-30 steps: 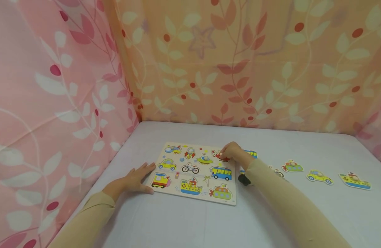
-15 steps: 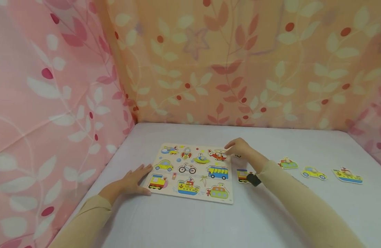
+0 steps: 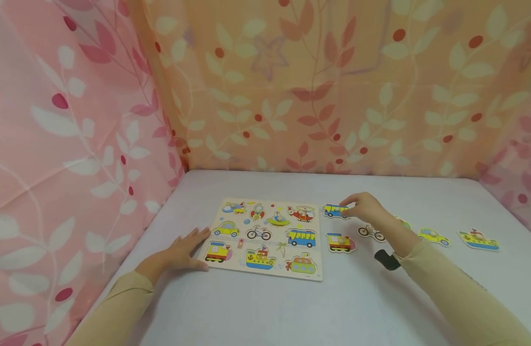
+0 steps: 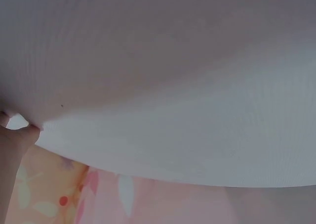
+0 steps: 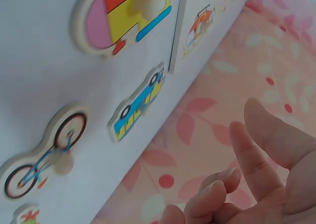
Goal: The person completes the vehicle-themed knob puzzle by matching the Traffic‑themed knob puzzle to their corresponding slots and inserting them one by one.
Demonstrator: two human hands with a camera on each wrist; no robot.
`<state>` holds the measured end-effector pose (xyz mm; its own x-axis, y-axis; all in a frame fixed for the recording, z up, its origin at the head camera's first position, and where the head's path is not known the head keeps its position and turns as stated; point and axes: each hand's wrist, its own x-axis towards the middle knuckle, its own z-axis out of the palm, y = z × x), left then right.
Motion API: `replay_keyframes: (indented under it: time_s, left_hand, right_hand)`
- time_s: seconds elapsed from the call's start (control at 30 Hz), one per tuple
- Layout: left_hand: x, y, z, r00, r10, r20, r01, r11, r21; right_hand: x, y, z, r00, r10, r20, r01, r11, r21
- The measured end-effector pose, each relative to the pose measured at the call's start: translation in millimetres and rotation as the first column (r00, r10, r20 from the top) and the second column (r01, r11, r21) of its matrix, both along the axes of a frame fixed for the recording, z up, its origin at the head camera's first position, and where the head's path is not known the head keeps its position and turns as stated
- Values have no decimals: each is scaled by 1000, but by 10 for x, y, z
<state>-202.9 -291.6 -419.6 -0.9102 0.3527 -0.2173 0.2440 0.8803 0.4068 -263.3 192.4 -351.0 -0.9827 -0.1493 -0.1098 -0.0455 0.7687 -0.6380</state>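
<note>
In the head view, a wooden puzzle board point(image 3: 276, 235) with vehicle pictures lies on the white table. My left hand point(image 3: 179, 257) rests at its left edge with fingers spread. The helicopter piece point(image 3: 301, 214) sits at the board's upper right. My right hand point(image 3: 367, 211) hovers by the loose bus piece point(image 3: 333, 211), fingers loosely bent. In the right wrist view a gap shows between those fingers and the bus piece point(image 5: 140, 105), and nothing is held. A train piece point(image 3: 340, 243) and a bicycle piece point(image 3: 371, 233) lie nearby.
Farther right lie a car piece point(image 3: 434, 237) and a boat piece point(image 3: 478, 239); a green piece point(image 3: 403, 222) is partly hidden behind the right arm. A dark object point(image 3: 387, 260) shows at the right wrist. Floral curtains point(image 3: 265, 96) border the table.
My right hand has left the helicopter piece on the board and moved right, to beside the bus piece. The left hand stays at the board's edge. The head view has shifted slightly.
</note>
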Motion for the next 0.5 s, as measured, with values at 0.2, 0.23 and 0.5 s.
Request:
replay_keyframes:
  time_s: [0.2,0.23,0.5]
  left_hand:
    - [2,6,8,1000,-8,3,8,1000,20]
    - [2,5,15,1000,-9,3,8,1000,20]
    - [20,11,35,1000,-22,-3,22,1000,21]
  right_hand:
    - [166,269,27,999,-36,16,36,999,-3]
    - [189,313,32,999,-43,20,43,999,-8]
    - [389,694,72,997,-78,11,78,994,-76]
